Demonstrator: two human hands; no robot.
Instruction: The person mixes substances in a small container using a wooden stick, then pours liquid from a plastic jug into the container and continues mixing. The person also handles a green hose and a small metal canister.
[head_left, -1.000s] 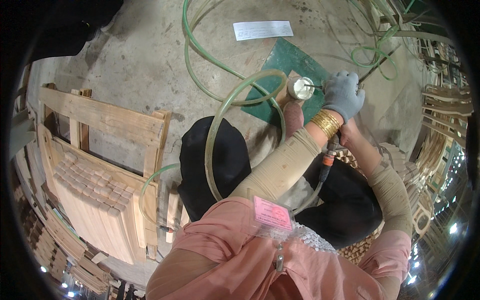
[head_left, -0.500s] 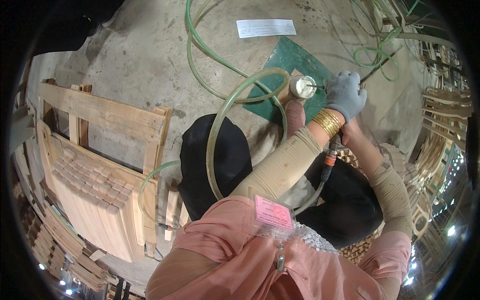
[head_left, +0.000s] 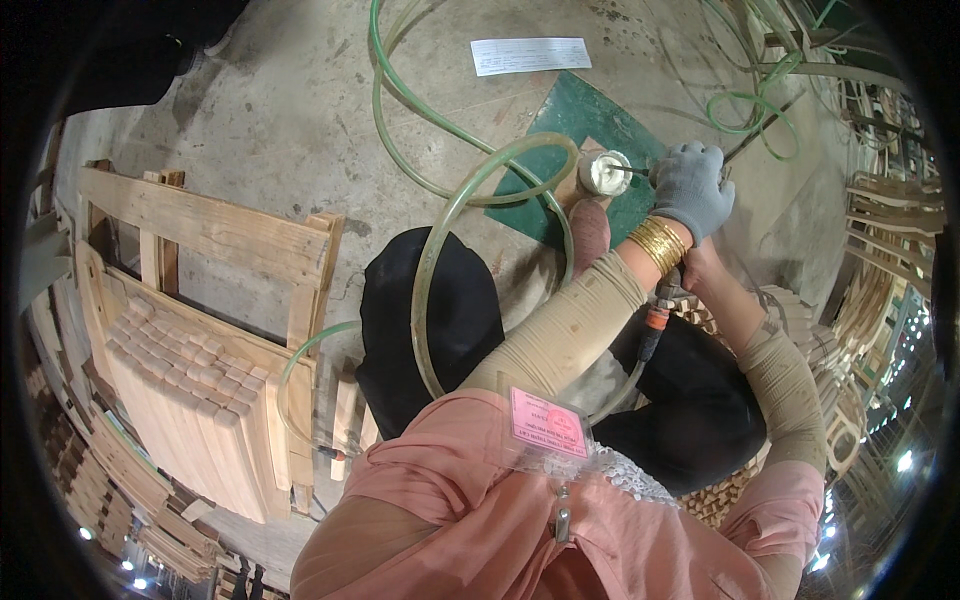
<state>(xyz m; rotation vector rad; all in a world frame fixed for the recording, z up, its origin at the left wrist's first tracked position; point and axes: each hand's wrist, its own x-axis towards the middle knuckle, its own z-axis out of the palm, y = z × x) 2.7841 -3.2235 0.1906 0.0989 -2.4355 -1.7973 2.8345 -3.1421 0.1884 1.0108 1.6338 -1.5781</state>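
My left hand [head_left: 690, 190], in a grey knit glove with gold bangles at the wrist, is closed around the front of an air tool. A thin dark bit [head_left: 632, 170] sticks out from the glove, its tip over or in the white contents of a small round can [head_left: 605, 174]. Just below, my bare right hand [head_left: 704, 266] is closed on the tool's rear part, mostly hidden behind the left wrist. An orange hose coupling [head_left: 657, 318] hangs under it. The can stands on a green board [head_left: 590, 110] beside my foot [head_left: 590, 226].
A looped green hose [head_left: 430, 260] arches past my left knee. At left, a wooden pallet frame [head_left: 215, 220] holds stacked pale wood pieces [head_left: 190, 400]. A paper sheet [head_left: 530, 56] lies beyond the board. Curved wooden parts [head_left: 885, 230] stand at right.
The bit's tip has shifted slightly left, farther over the can's white contents. My hands hold nearly the same place.
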